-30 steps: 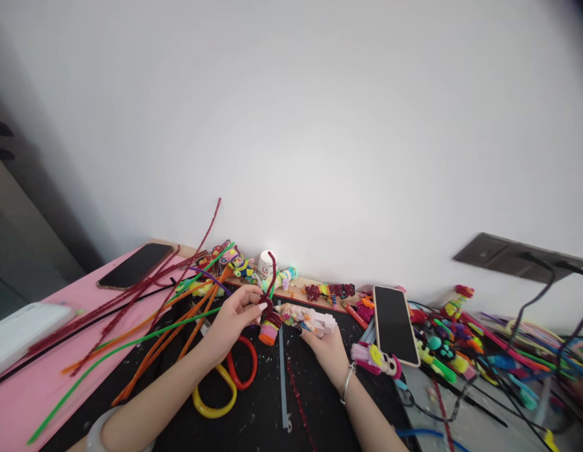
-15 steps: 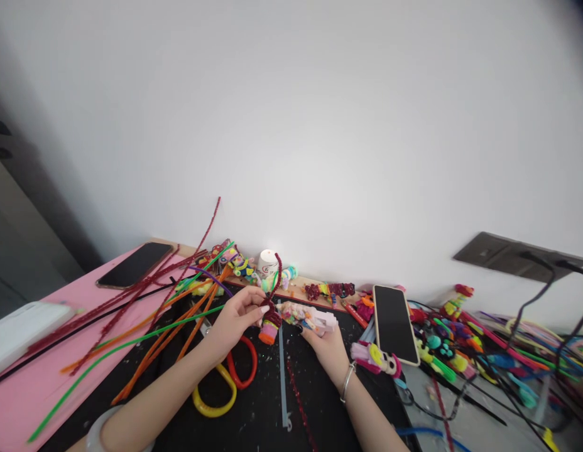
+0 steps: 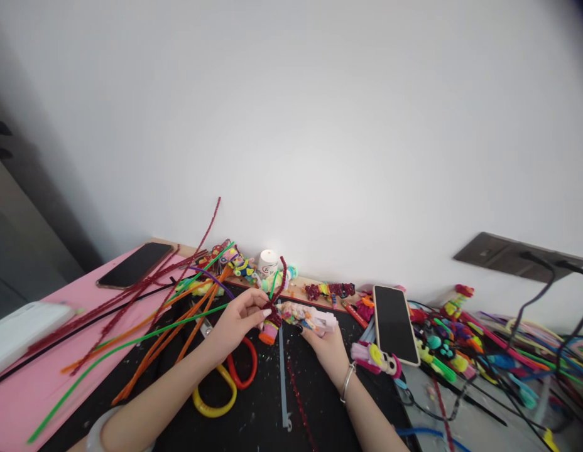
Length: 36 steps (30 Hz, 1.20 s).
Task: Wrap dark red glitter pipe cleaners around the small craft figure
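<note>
We held our left hand (image 3: 237,321) over the black mat (image 3: 254,414), its fingertips pressed together in a pinch on a dark red pipe cleaner (image 3: 277,290). The pipe cleaner's free end curved upward toward the wall, and its lower part was wound around the small figure (image 3: 298,316) we gripped in our right hand (image 3: 325,346). Our right fingers were curled around that figure from below, holding it roughly level between both hands; it was pale with many coloured bits, and its orange-and-pink end (image 3: 268,333) hung down just under the pinch.

Below our left wrist lay 2 loops on the mat, 1 red (image 3: 244,370) and 1 yellow (image 3: 216,395), touching each other. A grey strip (image 3: 283,376) ran down the mat between our forearms. To the left, a spread of orange, green and dark red pipe cleaners (image 3: 145,333) fanned across the mat and onto the pink sheet (image 3: 32,383), where 1 dark phone (image 3: 135,264) lay near the wall. A 2nd phone (image 3: 394,324) lay face up to the right of our right hand, just beside a heap of finished colourful figures (image 3: 452,351). A small white cup (image 3: 267,262) stood against the wall behind our hands.
</note>
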Available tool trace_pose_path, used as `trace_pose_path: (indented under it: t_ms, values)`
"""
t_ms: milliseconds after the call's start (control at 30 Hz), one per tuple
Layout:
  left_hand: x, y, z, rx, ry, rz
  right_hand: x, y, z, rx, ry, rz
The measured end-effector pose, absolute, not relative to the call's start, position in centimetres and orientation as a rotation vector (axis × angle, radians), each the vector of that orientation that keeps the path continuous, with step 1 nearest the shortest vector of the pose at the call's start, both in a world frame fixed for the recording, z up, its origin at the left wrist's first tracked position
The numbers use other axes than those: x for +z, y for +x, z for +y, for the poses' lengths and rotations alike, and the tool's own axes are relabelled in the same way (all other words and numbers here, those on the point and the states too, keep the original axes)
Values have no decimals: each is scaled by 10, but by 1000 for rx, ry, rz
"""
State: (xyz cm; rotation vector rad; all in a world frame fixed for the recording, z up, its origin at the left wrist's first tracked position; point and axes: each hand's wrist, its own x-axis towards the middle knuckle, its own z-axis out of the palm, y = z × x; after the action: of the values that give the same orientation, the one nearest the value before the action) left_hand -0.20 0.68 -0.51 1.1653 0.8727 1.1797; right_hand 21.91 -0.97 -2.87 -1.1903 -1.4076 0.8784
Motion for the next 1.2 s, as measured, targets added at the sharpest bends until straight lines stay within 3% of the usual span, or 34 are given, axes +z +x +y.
trace_pose_path:
  t_ms: [1200]
  values:
    - [-5,-2,7,1276,1063,870,-27,220,-10,902,-1196,-1412]
